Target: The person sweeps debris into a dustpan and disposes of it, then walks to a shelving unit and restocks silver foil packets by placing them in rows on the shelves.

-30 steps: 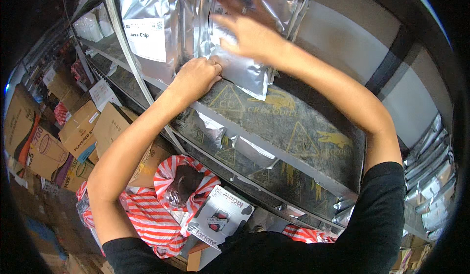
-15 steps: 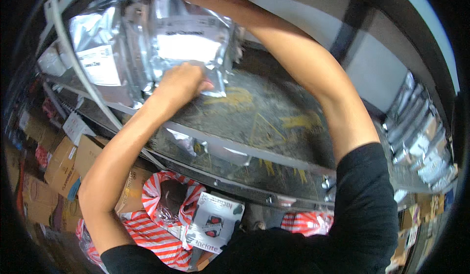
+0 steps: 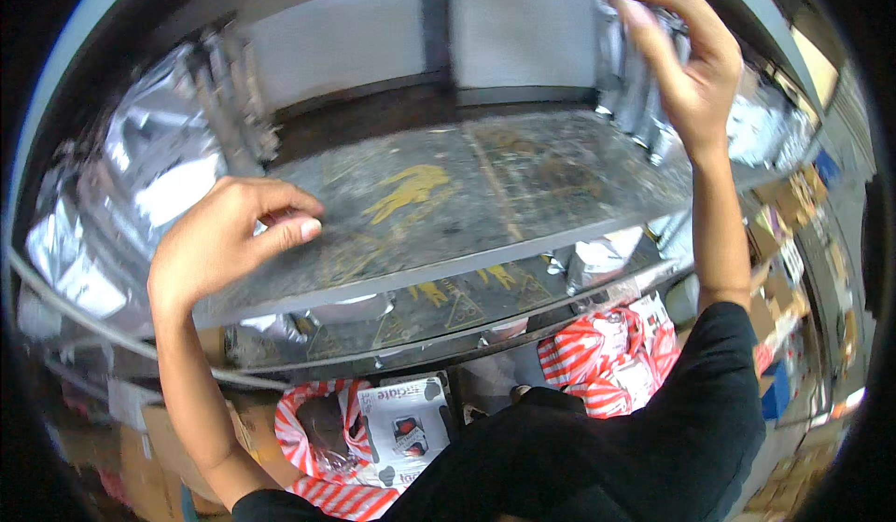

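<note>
My left hand [image 3: 229, 233] hovers over the left part of the dark shelf board [image 3: 411, 214], fingers loosely bent, thumb apart, nothing in them. Behind it, silver foil pouches with white labels [image 3: 163, 139] stand upright in a row at the shelf's left end. At the far right, my right hand [image 3: 686, 65] is raised beside another upright row of silver pouches [image 3: 625, 74]. Its thumb and fingers are apart in a curve, and I see nothing between them. Whether its fingertips touch a pouch is hard to tell.
Below lies a lower shelf board [image 3: 448, 317] with a few silver pouches. On the floor are red-and-white striped bags [image 3: 607, 354], a white printed box [image 3: 406, 429] and cardboard boxes [image 3: 177, 438]. A dark upright post [image 3: 436, 37] stands at the back.
The view has swung to the right. My left hand has let go of the labelled silver pouch at the left row; my right hand has moved from that row to the right-hand row.
</note>
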A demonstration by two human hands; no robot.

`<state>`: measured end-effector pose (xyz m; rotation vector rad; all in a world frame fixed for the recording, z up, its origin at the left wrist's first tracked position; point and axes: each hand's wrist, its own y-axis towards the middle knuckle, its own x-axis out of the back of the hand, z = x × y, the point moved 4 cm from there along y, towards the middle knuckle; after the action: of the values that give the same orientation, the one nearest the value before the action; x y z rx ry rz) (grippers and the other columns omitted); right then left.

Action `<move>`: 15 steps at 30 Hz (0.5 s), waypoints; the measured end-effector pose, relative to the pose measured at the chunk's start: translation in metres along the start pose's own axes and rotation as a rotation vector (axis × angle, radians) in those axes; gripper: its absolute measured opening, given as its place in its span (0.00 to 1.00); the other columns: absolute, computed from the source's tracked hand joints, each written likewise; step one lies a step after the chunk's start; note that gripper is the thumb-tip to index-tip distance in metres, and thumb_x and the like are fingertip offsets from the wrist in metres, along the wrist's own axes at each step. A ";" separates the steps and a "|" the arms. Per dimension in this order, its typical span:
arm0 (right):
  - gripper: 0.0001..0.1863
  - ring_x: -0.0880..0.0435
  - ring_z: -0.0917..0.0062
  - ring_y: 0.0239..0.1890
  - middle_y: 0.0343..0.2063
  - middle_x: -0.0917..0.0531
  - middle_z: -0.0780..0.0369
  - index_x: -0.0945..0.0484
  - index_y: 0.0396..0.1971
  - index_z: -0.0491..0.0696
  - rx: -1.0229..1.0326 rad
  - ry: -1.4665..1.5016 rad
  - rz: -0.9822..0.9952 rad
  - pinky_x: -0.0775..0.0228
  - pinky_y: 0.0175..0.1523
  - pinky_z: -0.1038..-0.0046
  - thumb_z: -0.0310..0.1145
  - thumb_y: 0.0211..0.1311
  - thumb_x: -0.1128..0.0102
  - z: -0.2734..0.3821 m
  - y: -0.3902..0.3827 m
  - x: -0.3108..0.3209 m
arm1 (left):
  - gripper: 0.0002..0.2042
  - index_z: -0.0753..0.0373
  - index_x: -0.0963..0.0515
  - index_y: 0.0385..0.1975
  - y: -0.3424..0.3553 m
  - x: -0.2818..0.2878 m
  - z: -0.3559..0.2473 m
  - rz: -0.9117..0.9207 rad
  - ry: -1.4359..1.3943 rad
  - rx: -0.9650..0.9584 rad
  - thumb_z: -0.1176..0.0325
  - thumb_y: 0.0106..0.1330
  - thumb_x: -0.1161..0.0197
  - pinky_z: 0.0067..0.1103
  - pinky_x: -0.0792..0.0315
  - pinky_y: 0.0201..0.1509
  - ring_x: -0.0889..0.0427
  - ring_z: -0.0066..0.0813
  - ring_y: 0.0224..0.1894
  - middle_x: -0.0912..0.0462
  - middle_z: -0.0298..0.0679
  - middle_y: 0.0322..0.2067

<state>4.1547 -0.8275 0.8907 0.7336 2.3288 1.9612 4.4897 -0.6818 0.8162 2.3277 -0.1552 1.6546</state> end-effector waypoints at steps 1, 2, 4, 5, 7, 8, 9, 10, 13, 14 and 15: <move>0.06 0.17 0.80 0.37 0.36 0.13 0.62 0.16 0.35 0.44 -0.165 0.006 -0.086 0.29 0.46 0.80 0.29 0.60 0.33 -0.013 -0.030 0.034 | 0.12 0.68 0.18 0.36 0.015 -0.005 -0.017 0.015 -0.002 -0.098 0.64 0.62 0.34 0.29 0.24 0.42 0.15 0.39 0.35 0.15 0.47 0.34; 0.06 0.19 0.81 0.36 0.32 0.15 0.63 0.17 0.34 0.42 -0.315 -0.082 -0.265 0.29 0.46 0.79 0.29 0.61 0.34 -0.022 -0.068 0.061 | 0.12 0.67 0.18 0.36 0.024 -0.008 -0.033 0.035 0.033 -0.165 0.64 0.62 0.34 0.30 0.24 0.42 0.15 0.41 0.37 0.15 0.46 0.34; 0.05 0.23 0.81 0.35 0.29 0.19 0.64 0.21 0.32 0.39 -0.542 -0.166 -0.486 0.32 0.46 0.77 0.26 0.62 0.37 -0.036 -0.161 0.104 | 0.11 0.67 0.18 0.36 0.047 -0.019 -0.062 0.100 0.056 -0.248 0.65 0.61 0.33 0.31 0.23 0.44 0.16 0.44 0.38 0.16 0.46 0.34; 0.04 0.25 0.80 0.37 0.31 0.21 0.64 0.22 0.32 0.40 -0.564 -0.187 -0.474 0.33 0.48 0.77 0.25 0.63 0.38 -0.027 -0.197 0.125 | 0.11 0.67 0.18 0.35 0.060 -0.023 -0.078 0.129 0.075 -0.323 0.65 0.61 0.33 0.31 0.23 0.45 0.16 0.43 0.39 0.16 0.46 0.35; 0.03 0.27 0.82 0.33 0.31 0.24 0.64 0.25 0.32 0.42 -0.675 -0.358 -0.512 0.34 0.41 0.80 0.24 0.66 0.43 -0.013 -0.284 0.145 | 0.12 0.68 0.18 0.34 0.082 -0.025 -0.113 0.169 0.137 -0.318 0.64 0.61 0.33 0.31 0.23 0.45 0.16 0.44 0.40 0.16 0.46 0.35; 0.04 0.28 0.83 0.34 0.32 0.25 0.66 0.26 0.32 0.42 -0.848 -0.430 -0.562 0.35 0.41 0.80 0.25 0.67 0.44 -0.002 -0.332 0.153 | 0.12 0.67 0.18 0.35 0.107 -0.034 -0.125 0.175 0.157 -0.355 0.63 0.62 0.34 0.31 0.23 0.45 0.16 0.43 0.40 0.16 0.46 0.35; 0.05 0.29 0.84 0.34 0.32 0.26 0.67 0.26 0.34 0.42 -1.031 -0.506 -0.550 0.35 0.41 0.81 0.28 0.68 0.45 0.014 -0.380 0.155 | 0.12 0.67 0.18 0.36 0.128 -0.042 -0.138 0.183 0.185 -0.370 0.63 0.63 0.35 0.31 0.23 0.45 0.16 0.43 0.40 0.16 0.46 0.35; 0.07 0.29 0.82 0.34 0.32 0.26 0.65 0.27 0.36 0.42 -1.152 -0.506 -0.593 0.34 0.42 0.79 0.30 0.69 0.45 0.029 -0.429 0.153 | 0.13 0.67 0.18 0.37 0.147 -0.047 -0.155 0.171 0.218 -0.385 0.62 0.64 0.35 0.31 0.23 0.45 0.16 0.43 0.39 0.16 0.47 0.35; 0.05 0.28 0.79 0.33 0.29 0.27 0.62 0.28 0.39 0.41 -1.321 -0.541 -0.441 0.33 0.40 0.75 0.24 0.66 0.49 0.084 -0.568 0.133 | 0.15 0.67 0.18 0.41 0.205 -0.069 -0.198 -0.003 0.186 -0.426 0.60 0.65 0.37 0.31 0.23 0.45 0.16 0.43 0.39 0.15 0.48 0.36; 0.07 0.28 0.79 0.31 0.27 0.28 0.63 0.28 0.40 0.42 -1.530 -0.393 -0.358 0.34 0.37 0.74 0.25 0.62 0.45 0.105 -0.584 0.126 | 0.17 0.67 0.19 0.45 0.226 -0.080 -0.209 0.001 0.211 -0.365 0.58 0.66 0.38 0.31 0.23 0.46 0.16 0.42 0.42 0.16 0.49 0.39; 0.07 0.29 0.79 0.29 0.25 0.27 0.63 0.27 0.37 0.43 -1.484 -0.314 -0.248 0.36 0.34 0.72 0.24 0.59 0.42 0.116 -0.627 0.126 | 0.19 0.67 0.19 0.48 0.246 -0.086 -0.226 -0.007 0.238 -0.317 0.56 0.67 0.39 0.30 0.23 0.48 0.16 0.41 0.44 0.16 0.51 0.43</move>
<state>3.8629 -0.7420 0.3163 0.4454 0.3642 2.3865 4.1950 -0.8585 0.8448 1.8853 -0.3316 1.7433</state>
